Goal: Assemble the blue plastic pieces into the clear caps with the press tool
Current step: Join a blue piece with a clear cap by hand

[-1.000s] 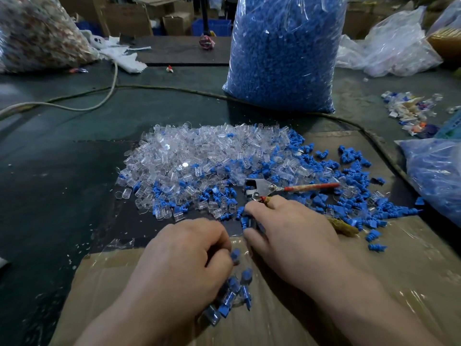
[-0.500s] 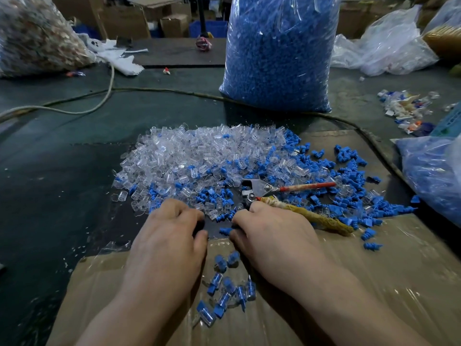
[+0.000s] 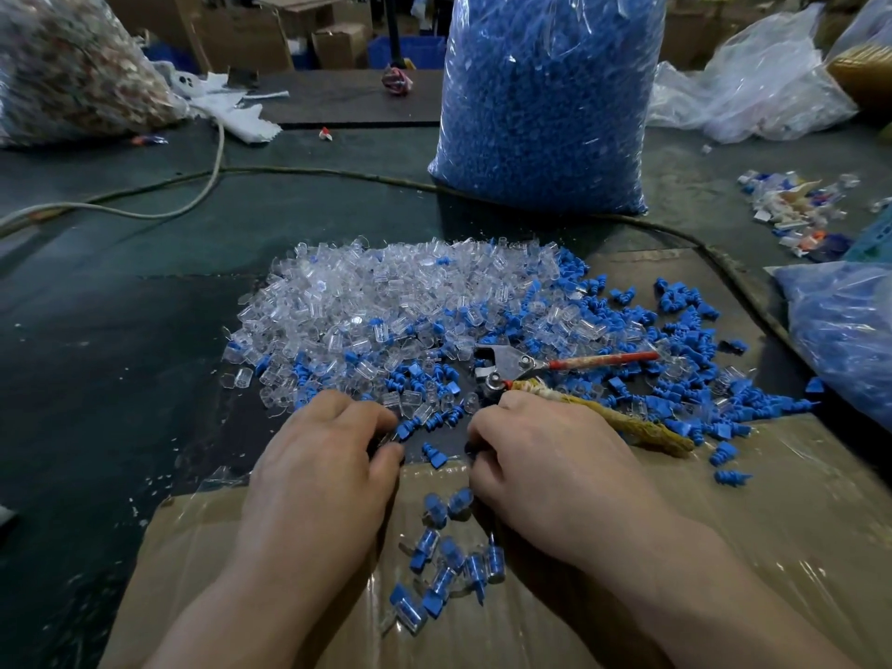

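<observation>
Blue pieces (image 3: 685, 330) lie scattered at two o'clock from the hands, mixing into the heap of clear caps (image 3: 386, 292) at twelve. At one o'clock the press tool (image 3: 511, 366) lies on the pile, just past the right hand (image 3: 545, 465). That hand and the left hand (image 3: 318, 470) curl their fingers at the heap's near edge; whether either holds anything I cannot tell. Finished pieces (image 3: 449, 567) sit between the wrists on cardboard (image 3: 724, 523).

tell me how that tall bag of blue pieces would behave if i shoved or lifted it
Probably heavy: the tall bag of blue pieces is packed full. Its thin clear film looks soft, so it would likely sag rather than slide stiffly. It stands upright, taller than wide, so a high push might tip it.
</observation>
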Available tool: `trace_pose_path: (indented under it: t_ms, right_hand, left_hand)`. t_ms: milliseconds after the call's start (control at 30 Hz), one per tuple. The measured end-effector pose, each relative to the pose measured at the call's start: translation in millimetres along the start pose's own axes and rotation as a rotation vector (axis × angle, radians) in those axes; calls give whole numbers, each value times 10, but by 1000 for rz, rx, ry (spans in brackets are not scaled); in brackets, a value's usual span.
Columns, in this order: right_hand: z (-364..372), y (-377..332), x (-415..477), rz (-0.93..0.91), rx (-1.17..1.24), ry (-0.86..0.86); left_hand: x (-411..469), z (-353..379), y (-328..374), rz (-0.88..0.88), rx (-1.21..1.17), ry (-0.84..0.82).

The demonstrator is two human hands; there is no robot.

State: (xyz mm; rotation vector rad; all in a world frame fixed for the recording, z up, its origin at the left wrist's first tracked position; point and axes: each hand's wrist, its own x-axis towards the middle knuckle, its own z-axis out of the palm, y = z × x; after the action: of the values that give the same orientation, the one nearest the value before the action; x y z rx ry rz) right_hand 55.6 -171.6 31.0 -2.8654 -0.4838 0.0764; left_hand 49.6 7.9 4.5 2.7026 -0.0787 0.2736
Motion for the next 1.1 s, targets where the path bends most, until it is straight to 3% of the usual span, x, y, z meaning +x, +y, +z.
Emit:
trace_pose_path:
  t_ms: [100, 267, 433, 600, 967, 1100]
  right_hand:
    - [15, 41, -9, 5, 34, 37]
    - [49, 77, -24, 41, 342, 174]
    - [89, 86, -11, 94, 541, 206]
    - [26, 14, -19, 103, 1026, 188]
    - [26, -141, -77, -16, 1096, 155]
    - [37, -174, -83, -63, 1032, 198]
  left_hand:
    - [-12, 12, 0, 0, -31, 5]
    - [-17, 27, 7, -10, -145, 37]
    - [-19, 8, 33, 40, -172, 109]
    - [-98, -13, 177, 198, -400, 120]
    - [-101, 53, 170, 96, -605, 162]
    - [-129, 79, 198, 10, -806, 207]
